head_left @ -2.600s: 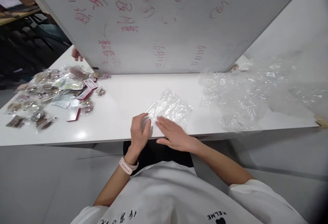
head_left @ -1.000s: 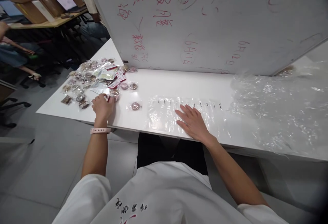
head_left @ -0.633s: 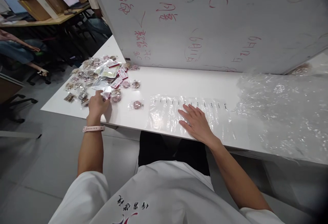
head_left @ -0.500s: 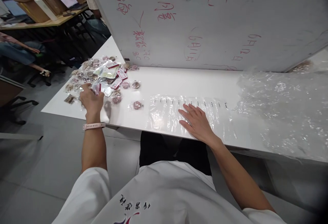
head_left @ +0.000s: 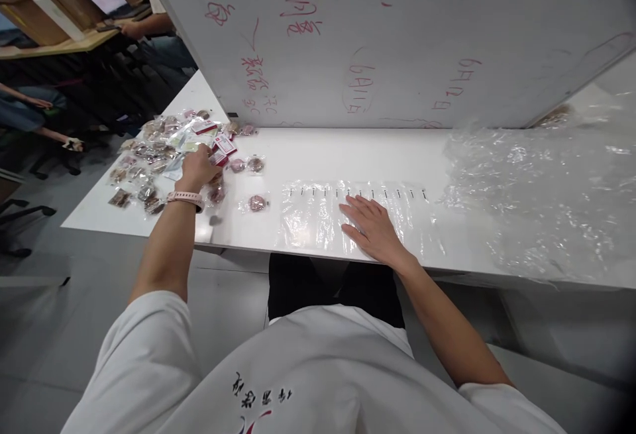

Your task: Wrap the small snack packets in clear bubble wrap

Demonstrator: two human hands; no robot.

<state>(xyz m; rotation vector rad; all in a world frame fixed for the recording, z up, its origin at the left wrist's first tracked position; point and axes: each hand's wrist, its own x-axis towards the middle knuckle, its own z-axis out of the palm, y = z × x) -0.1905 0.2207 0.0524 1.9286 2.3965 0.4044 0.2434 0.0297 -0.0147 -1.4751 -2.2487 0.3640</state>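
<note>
My left hand (head_left: 200, 167), with a pink band (head_left: 183, 196) at the wrist, reaches into a pile of small clear packets on the white table. Its thumb stands apart from the fingers, beside a red-and-white sachet (head_left: 217, 158); the fingertips are partly hidden. A silver pouch (head_left: 173, 167) lies just left of that hand. On a flat clear plastic bag strip (head_left: 303, 222) with a row of dark marks rests my right hand (head_left: 373, 227), open, fingers stretched out. Between the hands lies a single packet with a round pink item (head_left: 257, 203).
Behind the table stands a whiteboard (head_left: 397, 76) with red writing. Crumpled clear plastic film (head_left: 546, 202) covers the right end. More packets, one holding a dark item (head_left: 119, 198), spread leftward. Other people sit at the far left, one hand (head_left: 73, 145) showing.
My left hand has moved up and to the right across the pile, uncovering packets near the front. The right hand stays on the plastic strip. The whole view has shifted slightly.
</note>
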